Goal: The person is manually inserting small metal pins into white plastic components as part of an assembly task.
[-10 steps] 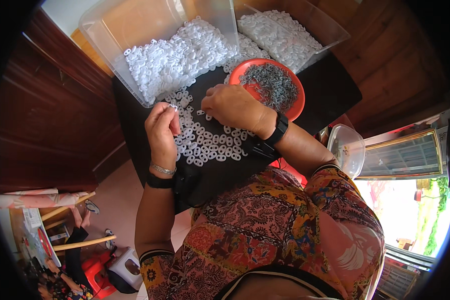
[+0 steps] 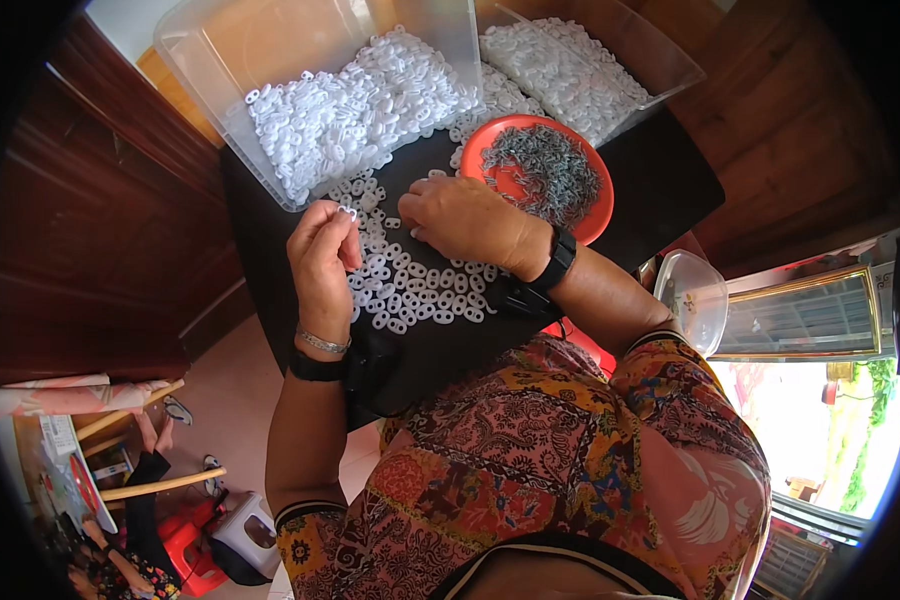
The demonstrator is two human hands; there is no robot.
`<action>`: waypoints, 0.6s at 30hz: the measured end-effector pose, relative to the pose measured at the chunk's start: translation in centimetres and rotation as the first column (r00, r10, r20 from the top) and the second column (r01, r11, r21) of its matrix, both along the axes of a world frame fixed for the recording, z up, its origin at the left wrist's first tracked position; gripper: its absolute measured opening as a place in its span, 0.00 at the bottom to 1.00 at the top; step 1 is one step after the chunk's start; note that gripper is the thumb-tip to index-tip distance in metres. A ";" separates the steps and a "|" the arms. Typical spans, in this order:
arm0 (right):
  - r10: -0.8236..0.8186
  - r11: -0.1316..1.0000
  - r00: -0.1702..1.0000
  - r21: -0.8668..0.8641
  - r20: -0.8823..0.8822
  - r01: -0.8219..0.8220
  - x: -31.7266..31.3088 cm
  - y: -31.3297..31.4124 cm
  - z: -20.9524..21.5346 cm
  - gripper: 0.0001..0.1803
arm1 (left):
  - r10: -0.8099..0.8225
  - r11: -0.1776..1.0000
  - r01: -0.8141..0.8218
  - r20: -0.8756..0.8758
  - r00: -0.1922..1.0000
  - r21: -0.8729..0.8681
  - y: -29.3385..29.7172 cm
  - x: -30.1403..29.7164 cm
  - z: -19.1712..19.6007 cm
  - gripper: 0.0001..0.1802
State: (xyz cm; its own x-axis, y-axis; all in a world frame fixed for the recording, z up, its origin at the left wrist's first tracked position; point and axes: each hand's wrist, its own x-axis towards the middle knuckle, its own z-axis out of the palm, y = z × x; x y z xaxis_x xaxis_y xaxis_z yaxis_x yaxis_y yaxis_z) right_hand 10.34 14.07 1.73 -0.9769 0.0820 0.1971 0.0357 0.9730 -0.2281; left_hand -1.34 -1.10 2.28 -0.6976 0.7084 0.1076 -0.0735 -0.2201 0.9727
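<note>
My left hand (image 2: 320,262) is closed in a pinch on a small white two-holed plastic piece (image 2: 348,212), which sticks out at the fingertips. To its right, my right hand (image 2: 470,218) hangs palm down low over the black table, fingers drawn together; what they hold, if anything, is hidden. A loose white piece (image 2: 393,223) lies just left of those fingers. Many more white pieces (image 2: 425,298) are spread over the table between and below the hands. Beside my right hand stands a red plate (image 2: 603,205) with a heap of small grey metal pins (image 2: 550,172).
A clear bin (image 2: 195,90) of white pieces stands at the back left of the black table (image 2: 670,175), and another clear bin (image 2: 660,55) at the back right. A clear plastic tub (image 2: 700,300) sits beyond my right forearm. Another person (image 2: 120,560) is at lower left.
My right hand has shifted slightly down and left, closer to the loose white pieces on the table. My left hand keeps its pinch on the white piece, almost in the same place.
</note>
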 end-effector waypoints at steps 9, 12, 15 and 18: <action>0.035 0.933 0.919 -0.316 -0.393 -0.171 -0.3 -0.3 1.2 0.10 | -0.001 1.000 0.001 -0.002 1.000 0.013 0.1 0.4 0.1 0.11; -0.016 0.899 0.893 -0.397 -0.450 -0.184 0.0 -0.7 2.1 0.11 | -0.015 1.000 0.015 0.002 1.000 -0.006 0.0 0.4 -0.1 0.11; -0.059 0.842 0.901 -0.506 -0.429 -0.185 0.3 -0.6 2.5 0.10 | -0.015 1.000 0.015 -0.018 1.000 -0.008 0.0 0.6 -0.1 0.11; -0.086 0.717 0.929 -0.669 -0.361 -0.194 0.3 -0.2 2.3 0.10 | -0.012 1.000 0.011 -0.032 0.999 -0.026 0.0 0.8 0.2 0.10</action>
